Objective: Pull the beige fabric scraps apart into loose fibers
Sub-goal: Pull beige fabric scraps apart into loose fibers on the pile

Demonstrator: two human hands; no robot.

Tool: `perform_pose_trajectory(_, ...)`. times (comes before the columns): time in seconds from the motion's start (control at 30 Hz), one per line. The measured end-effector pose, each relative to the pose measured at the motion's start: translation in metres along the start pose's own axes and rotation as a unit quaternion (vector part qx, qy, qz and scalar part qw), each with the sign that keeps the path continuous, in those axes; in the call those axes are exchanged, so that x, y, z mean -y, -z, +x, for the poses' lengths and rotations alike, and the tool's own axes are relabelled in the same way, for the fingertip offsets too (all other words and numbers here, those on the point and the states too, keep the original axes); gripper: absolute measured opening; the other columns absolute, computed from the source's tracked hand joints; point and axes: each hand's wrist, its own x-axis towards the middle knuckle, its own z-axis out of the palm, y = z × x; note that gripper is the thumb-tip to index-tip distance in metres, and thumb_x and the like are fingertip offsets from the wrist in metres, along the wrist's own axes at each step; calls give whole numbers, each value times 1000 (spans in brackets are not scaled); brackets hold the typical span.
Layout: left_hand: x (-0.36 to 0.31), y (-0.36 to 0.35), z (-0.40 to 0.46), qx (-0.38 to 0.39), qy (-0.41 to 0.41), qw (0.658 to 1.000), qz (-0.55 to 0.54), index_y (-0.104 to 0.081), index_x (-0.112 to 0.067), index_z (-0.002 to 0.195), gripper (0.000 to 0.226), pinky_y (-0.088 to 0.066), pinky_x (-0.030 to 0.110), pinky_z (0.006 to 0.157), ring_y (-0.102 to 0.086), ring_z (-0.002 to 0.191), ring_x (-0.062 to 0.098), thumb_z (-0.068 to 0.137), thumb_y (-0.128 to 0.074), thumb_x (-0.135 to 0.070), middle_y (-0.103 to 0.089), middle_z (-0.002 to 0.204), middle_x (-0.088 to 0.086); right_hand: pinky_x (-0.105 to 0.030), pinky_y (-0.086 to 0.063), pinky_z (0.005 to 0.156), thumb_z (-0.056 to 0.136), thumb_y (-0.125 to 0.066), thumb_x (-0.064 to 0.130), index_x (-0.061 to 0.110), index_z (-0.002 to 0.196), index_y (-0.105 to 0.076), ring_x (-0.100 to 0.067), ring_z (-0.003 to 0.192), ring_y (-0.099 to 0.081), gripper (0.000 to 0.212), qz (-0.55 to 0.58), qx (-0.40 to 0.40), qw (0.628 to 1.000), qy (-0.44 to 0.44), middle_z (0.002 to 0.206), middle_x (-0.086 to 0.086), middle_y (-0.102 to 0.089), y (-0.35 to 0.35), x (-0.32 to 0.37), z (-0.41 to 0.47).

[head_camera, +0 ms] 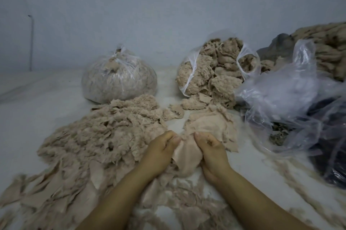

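A pale blue-grey wall is standing behind a white surface (56, 110) that may be the floor or a low worktop; I cannot tell which. On it a tied clear bag (119, 78) full of beige material is sitting at the back, and beside it an open bag (209, 72) is spilling fluffy beige clumps. To the right, crumpled clear plastic (284, 87) is lying over something dark.

The person is working in the middle of the task. The left hand (161, 152) and the right hand (209, 152) are both gripping one beige fabric scrap (187, 156) between them, with fingers curled and thumbs pinching its upper edge. The hands are close together, so the pull seems to be only beginning. A large pile of loosened fibers (97, 136) is lying to the left, flat uncut scraps (46, 192) are spreading in front of it, and more smooth scraps (211, 126) are waiting just behind the hands.

The next move is probably asking for a firm pinch on both sides and a pull outward, so that the weave is opening into threads and not just stretching.

No brand, label or readable writing is showing anywhere.
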Motion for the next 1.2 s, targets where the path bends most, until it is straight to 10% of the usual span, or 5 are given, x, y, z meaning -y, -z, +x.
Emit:
perform_pose_trajectory(0.23, 2, -12, -4, -7, 37, 998, -49, -59, -32, 82, 7, -41, 15, 58, -54, 63, -4, 86, -64, -35, -61, 70, -15, -31, -48, 58, 88, -66, 19, 8, 72, -62, -21, 65, -55, 19, -50, -23, 995, 78, 67, -9, -59, -7, 1, -2)
perform_pose_trajectory(0.43, 7, -5, -1, -60, 16, 998, 6, -57, -4, 77, 30, -40, 32, 57, -50, 59, 15, 98, -47, -23, -56, 65, 7, -19, -50, 61, 86, -69, 15, 22, 69, -73, -4, 65, -62, 19, -94, -3, 987, 134, 66, 8, -70, -10, 7, 1)
perform_pose_trajectory(0.67, 3, 1, -7, -35, 41, 995, -89, -53, -20, 54, 40, -33, 11, 47, -43, 45, -4, 93, -57, -17, -47, 46, -15, -22, -49, 50, 82, -73, 14, 15, 62, -73, -15, 56, -63, 20, -100, 60, 991, 60, 61, -3, -68, 2, 22, 2)
perform_pose_trajectory(0.93, 17, 24, 1, -160, 61, 985, -20, -49, -11, 58, 39, -34, 30, 56, -39, 53, 10, 96, -51, -19, -44, 53, -8, -30, -48, 58, 78, -75, 15, -4, 78, -66, -24, 60, -58, 21, -94, 46, 994, 38, 68, -17, -60, 16, 35, 5)
perform_pose_trajectory(1.2, -1, 3, -2, 43, 46, 998, 32, -56, -42, 92, 24, -40, 7, 67, -58, 84, -4, 85, -49, -64, -63, 91, -17, -36, -41, 64, 67, -77, 32, -21, 92, -57, -31, 74, -50, 62, -68, 70, 995, 37, 80, -23, -55, 14, 35, 0)
